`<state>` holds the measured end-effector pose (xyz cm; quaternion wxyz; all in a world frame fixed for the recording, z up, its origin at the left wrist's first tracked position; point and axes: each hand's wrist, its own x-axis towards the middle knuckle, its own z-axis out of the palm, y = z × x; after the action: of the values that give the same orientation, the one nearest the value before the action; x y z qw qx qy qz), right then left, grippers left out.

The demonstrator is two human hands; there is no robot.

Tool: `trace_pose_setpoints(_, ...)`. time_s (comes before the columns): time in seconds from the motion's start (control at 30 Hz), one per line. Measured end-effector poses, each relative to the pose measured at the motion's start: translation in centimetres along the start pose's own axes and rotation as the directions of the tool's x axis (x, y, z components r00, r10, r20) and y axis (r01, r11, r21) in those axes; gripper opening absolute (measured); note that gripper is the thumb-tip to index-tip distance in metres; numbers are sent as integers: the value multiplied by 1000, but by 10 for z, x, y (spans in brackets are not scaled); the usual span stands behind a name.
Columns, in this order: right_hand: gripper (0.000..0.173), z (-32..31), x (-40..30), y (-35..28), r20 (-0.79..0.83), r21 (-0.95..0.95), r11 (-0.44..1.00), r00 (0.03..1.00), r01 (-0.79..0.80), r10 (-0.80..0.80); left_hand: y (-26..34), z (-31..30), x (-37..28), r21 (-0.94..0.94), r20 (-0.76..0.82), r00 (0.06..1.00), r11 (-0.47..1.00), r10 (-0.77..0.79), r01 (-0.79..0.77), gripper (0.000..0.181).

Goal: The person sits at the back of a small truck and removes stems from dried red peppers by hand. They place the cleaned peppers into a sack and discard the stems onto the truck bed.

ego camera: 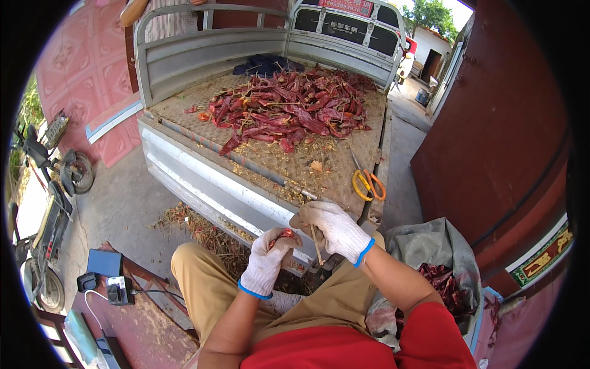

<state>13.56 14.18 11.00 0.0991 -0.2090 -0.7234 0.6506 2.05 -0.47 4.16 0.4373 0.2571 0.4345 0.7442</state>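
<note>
My left hand (pixel 272 253), in a white knit glove with a blue cuff, is closed around a piece of red dried chili pepper (pixel 286 233) above my lap. Close on its right, my right hand (pixel 329 226), gloved the same way, holds a thin pale stalk (pixel 317 244) that points down. Beyond both hands, a heap of dried red chili peppers (pixel 299 108) lies on the metal bed of a cargo tricycle. Scissors (pixel 368 183) with yellow and orange handles rest near the bed's right edge, blades pointing away.
An open woven sack (pixel 428 235) with dried peppers stands at my right. Stems and debris (pixel 203 230) lie on the ground below the tailgate (pixel 216 180). A wooden bench (pixel 147 332) with electronic devices is at my left. Another person (pixel 170 23) stands behind the side rail.
</note>
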Motion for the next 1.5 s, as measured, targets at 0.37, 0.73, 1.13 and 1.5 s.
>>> trace_pose_setpoints(0.37, 36, -52, 60, -70, -237, -860, 500, 948, -104, -210, 15, -11, 5, -81, 25, 999, 996, 37, -35, 18)
trace_pose_setpoints(0.73, 35, -56, 208, -50, -301, -952, 161, 894, -261, -332, 11, -32, 8, -169, 72, 997, 985, 41, -28, 25)
trace_pose_setpoints(1.13, 41, -96, 135, -52, -540, -510, 829, 835, -229, -102, -1, -38, 20, -383, 99, 990, 922, 100, -55, 14)
trace_pose_setpoints(1.5, 30, -123, 88, -58, -414, -902, 339, 756, -266, -507, -13, -27, 22, -387, 106, 992, 916, -66, 102, 15)
